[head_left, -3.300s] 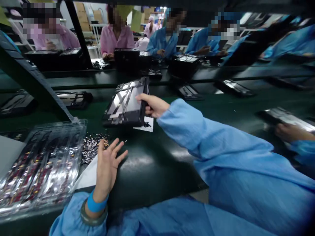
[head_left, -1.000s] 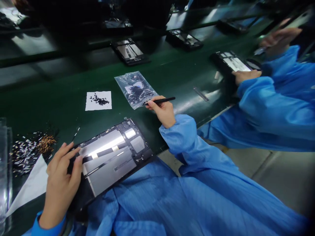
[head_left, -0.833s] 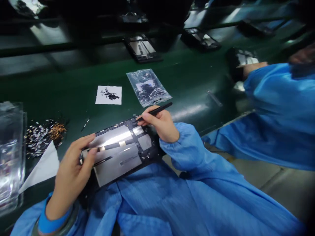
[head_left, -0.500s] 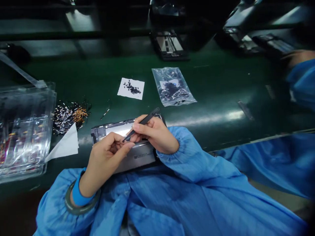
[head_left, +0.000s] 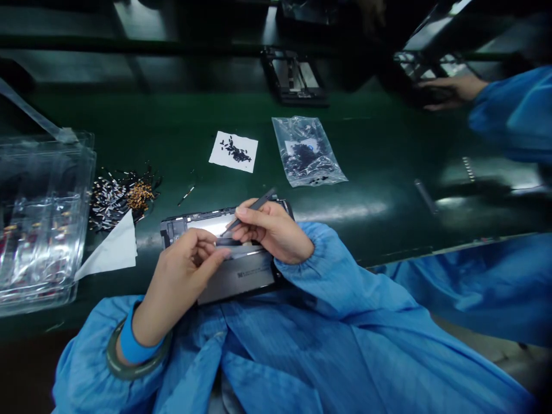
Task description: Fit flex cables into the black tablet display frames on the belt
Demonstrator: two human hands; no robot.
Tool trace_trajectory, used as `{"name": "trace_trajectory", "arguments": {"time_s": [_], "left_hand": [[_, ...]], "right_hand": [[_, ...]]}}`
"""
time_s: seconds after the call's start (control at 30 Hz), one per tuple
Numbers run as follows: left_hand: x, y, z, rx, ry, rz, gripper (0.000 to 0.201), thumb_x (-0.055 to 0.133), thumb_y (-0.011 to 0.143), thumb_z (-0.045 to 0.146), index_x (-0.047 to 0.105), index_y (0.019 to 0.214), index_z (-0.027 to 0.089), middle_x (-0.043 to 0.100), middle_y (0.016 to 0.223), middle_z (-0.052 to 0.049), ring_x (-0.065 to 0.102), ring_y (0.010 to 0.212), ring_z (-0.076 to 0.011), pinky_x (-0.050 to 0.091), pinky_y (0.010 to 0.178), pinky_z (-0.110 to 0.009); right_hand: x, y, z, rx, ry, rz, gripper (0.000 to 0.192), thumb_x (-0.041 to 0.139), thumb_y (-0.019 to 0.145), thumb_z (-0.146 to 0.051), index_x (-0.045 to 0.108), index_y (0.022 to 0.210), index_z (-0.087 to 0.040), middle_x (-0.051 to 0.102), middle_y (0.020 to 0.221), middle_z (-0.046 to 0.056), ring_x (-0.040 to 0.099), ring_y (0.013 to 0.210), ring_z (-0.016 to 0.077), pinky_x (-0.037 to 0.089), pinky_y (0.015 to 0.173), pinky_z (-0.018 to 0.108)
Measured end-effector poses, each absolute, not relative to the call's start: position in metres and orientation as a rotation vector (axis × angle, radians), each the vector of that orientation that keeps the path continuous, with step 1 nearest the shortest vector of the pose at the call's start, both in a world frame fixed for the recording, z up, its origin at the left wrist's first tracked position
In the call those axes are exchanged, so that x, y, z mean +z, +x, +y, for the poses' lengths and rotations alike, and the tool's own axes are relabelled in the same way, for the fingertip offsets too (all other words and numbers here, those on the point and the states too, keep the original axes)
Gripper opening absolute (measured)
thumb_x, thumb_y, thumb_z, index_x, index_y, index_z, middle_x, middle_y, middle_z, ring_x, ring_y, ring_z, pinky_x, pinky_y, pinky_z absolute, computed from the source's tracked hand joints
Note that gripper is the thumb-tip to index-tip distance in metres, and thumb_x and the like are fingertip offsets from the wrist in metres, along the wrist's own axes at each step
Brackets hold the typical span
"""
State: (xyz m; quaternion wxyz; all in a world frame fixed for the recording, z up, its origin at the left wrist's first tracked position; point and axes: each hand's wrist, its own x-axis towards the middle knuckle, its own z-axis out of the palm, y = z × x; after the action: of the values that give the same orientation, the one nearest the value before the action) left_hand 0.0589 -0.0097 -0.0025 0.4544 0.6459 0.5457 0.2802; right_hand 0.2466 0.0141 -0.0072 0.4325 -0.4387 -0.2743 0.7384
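Note:
An opened tablet-like device (head_left: 254, 273) lies at the bench's near edge, showing a silver panel with small print and a dark frame. My right hand (head_left: 276, 230) grips slim black tweezers (head_left: 257, 207) like a pen, their tip pointing down-left over the device. My left hand (head_left: 185, 267) hovers above the device's left half, thumb and index finger apart, the other fingers curled. A dark narrow strip (head_left: 228, 242) shows between those fingertips; whether it belongs to the device I cannot tell. Beyond lies white paper (head_left: 228, 163) bearing small black pieces.
A clear bag of black bits (head_left: 308, 158) lies right of the paper. Left are a pile of small strips (head_left: 110, 198), a folded white sheet (head_left: 114, 253) and clear plastic trays (head_left: 47, 230). Another device (head_left: 295, 80) sits farther back. Another person's hand (head_left: 461, 92) reaches in at right.
The tweezers' tip has moved off my left fingertips, and my left thumb and index finger have parted. The other person's hand has moved left. The view has shifted slightly.

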Motion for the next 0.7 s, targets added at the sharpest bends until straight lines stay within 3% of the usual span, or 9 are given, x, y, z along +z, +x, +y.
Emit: {"name": "trace_trajectory", "arguments": {"time_s": [0.17,0.37,0.5,0.7], "left_hand": [[0.002,0.024,-0.004,0.892,1.630,1.693,0.044,0.070,0.075,0.045,0.054,0.106,0.018,0.056,0.073,0.004,0.055,0.060,-0.0091,0.045,0.054,-0.019],[0.010,-0.015,-0.006,0.974,1.407,2.014,0.051,0.071,0.062,0.048,0.060,0.102,0.018,0.058,0.069,0.003,0.054,0.054,-0.0123,0.045,0.051,-0.024],[0.005,-0.033,-0.013,0.998,1.333,2.110,0.045,0.070,0.063,0.046,0.066,0.099,0.019,0.060,0.067,0.002,0.053,0.052,-0.0125,0.044,0.050,-0.025],[0.006,-0.072,-0.016,1.095,1.308,2.440,0.030,0.068,0.070,0.038,0.070,0.092,0.017,0.058,0.063,0.002,0.055,0.058,-0.0142,0.047,0.064,-0.029]], "right_hand": [[-0.017,0.255,0.028,1.356,-1.247,-0.949,0.041,0.082,0.063,-0.050,0.062,0.076,-0.017,0.068,0.066,0.000,0.069,0.062,0.0119,0.056,0.058,0.021],[-0.031,0.252,0.031,1.133,-1.376,-1.239,0.029,0.071,0.076,-0.045,0.063,0.080,-0.017,0.067,0.066,0.000,0.069,0.066,0.0150,0.056,0.065,0.028],[-0.036,0.252,0.029,0.932,-1.453,-1.391,0.020,0.068,0.080,-0.039,0.066,0.079,-0.019,0.070,0.076,0.001,0.070,0.070,0.0153,0.056,0.069,0.029],[-0.034,0.253,0.027,1.060,-1.390,-0.995,0.035,0.077,0.068,-0.049,0.062,0.076,-0.018,0.069,0.062,0.000,0.069,0.055,0.0153,0.058,0.054,0.026]]}}
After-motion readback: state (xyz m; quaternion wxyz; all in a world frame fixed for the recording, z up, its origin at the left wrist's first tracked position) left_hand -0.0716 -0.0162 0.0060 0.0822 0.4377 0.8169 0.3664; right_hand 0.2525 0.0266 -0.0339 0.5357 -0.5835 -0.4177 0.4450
